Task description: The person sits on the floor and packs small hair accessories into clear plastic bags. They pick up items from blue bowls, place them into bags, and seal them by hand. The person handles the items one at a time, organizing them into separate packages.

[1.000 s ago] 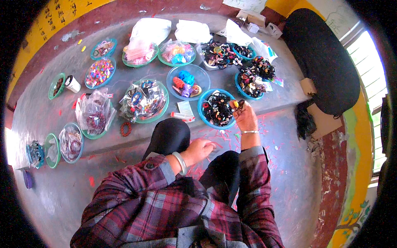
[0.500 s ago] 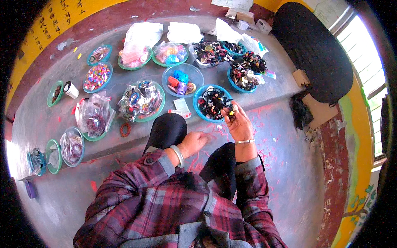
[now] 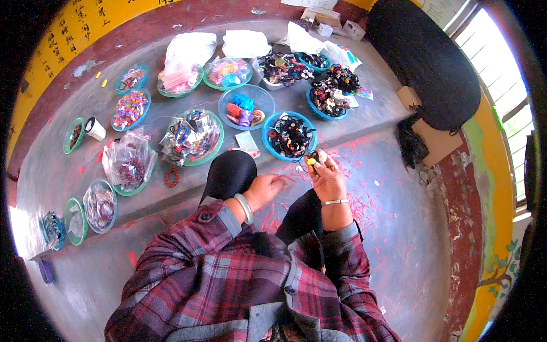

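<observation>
Pinched in the fingers of my right hand (image 3: 329, 179) is a black hair tie with a yellow ornament (image 3: 310, 162), held just in front of the near rim of a blue basin (image 3: 265, 135). Inside that basin lies a tangle of black hair ties (image 3: 291, 135) with small coloured ornaments. My left hand (image 3: 265, 190) is beside my left knee, its fingers loosely stretched to the right with nothing visible in them. A white bangle sits on the left wrist, a thin bracelet on the right.
Several basins stand on the grey raised ledge, including a clear blue bowl (image 3: 220, 111) of coloured bundles, a green basin (image 3: 219, 149) of packets, and another blue basin (image 3: 336, 118) of dark hair ties. A beaded bracelet (image 3: 171, 177) lies near the ledge's edge. Red scraps litter the floor.
My right hand has drawn back toward me from the blue basin, bringing out the black hair tie with the yellow ornament. My left hand has shifted only slightly.
</observation>
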The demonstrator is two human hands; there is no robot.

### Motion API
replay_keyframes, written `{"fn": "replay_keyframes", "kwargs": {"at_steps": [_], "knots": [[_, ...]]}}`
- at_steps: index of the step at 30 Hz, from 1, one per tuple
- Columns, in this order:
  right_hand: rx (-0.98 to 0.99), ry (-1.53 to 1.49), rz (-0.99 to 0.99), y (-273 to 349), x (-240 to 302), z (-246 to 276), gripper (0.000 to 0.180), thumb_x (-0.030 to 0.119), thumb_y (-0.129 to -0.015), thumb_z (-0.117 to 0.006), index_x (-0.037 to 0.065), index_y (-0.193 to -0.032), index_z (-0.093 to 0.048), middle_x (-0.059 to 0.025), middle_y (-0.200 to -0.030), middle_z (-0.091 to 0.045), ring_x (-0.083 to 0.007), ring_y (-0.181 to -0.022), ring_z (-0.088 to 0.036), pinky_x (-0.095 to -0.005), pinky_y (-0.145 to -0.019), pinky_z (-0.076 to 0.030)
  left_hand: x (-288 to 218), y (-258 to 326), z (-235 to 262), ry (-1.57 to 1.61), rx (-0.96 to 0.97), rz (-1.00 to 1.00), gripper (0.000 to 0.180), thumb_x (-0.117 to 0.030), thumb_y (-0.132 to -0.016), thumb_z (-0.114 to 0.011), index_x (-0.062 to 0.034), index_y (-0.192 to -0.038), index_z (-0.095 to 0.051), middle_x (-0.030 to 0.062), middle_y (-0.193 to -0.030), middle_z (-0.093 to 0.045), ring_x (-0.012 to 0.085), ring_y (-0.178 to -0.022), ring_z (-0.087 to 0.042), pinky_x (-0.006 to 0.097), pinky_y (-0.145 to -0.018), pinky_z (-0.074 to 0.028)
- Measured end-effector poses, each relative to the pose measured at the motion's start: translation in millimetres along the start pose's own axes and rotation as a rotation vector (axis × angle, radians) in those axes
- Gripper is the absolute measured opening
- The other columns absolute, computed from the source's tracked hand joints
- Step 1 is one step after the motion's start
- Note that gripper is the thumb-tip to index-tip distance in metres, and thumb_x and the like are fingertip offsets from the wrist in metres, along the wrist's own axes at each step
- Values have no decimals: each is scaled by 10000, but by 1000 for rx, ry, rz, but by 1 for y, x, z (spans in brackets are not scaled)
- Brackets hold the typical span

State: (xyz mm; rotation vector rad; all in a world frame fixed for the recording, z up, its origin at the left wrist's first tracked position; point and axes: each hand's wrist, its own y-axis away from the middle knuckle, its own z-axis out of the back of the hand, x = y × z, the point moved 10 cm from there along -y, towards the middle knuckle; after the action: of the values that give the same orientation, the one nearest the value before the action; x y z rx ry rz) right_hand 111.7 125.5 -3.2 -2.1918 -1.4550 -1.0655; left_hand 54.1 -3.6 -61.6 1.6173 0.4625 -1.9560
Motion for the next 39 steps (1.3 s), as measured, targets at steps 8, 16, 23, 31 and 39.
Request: {"fn": "replay_keyframes", "kwargs": {"at_steps": [8,16,23,31,39], "knots": [[-2,18,59,2,-4,13,273,-44,-793,-522,-39,-1066,-514,-104,-960,-579,-194,-835,-585,-274,-756,-495,4,-2,0,28,-16,-103,235,-187,-841,-464,-45,-926,-630,30,-663,-589,87,-597,-521,254,-557,-440],[-135,168,-112,12,-13,20,261,23,-843,-477,-40,-1094,-511,-120,-1009,-572,-214,-903,-580,-286,-767,-503,7,-6,-1,-62,16,-92,256,-208,-840,-451,-22,-900,-617,36,-652,-582,88,-590,-519,263,-543,-430],[-73,59,-191,15,-19,18,302,4,-831,-467,-38,-1130,-481,-130,-1030,-563,-218,-938,-570,-273,-768,-506,12,-6,1,13,-13,-63,252,-200,-836,-454,-13,-881,-617,37,-654,-587,86,-579,-519,260,-530,-427],[-79,28,-126,13,-24,25,308,-84,-768,-491,-23,-1070,-502,-120,-1005,-568,-214,-893,-576,-274,-762,-483,24,-8,-1,26,16,-16,232,-171,-849,-462,-12,-922,-615,24,-714,-602,73,-636,-539,238,-577,-451],[-126,145,-182,17,-33,39,270,-27,-759,-557,31,-1023,-552,-46,-921,-599,-134,-786,-562,-206,-628,-428,29,3,-21,569,146,270,275,-204,-866,-461,7,-1011,-562,53,-918,-592,130,-788,-581,260,-701,-484]]}}
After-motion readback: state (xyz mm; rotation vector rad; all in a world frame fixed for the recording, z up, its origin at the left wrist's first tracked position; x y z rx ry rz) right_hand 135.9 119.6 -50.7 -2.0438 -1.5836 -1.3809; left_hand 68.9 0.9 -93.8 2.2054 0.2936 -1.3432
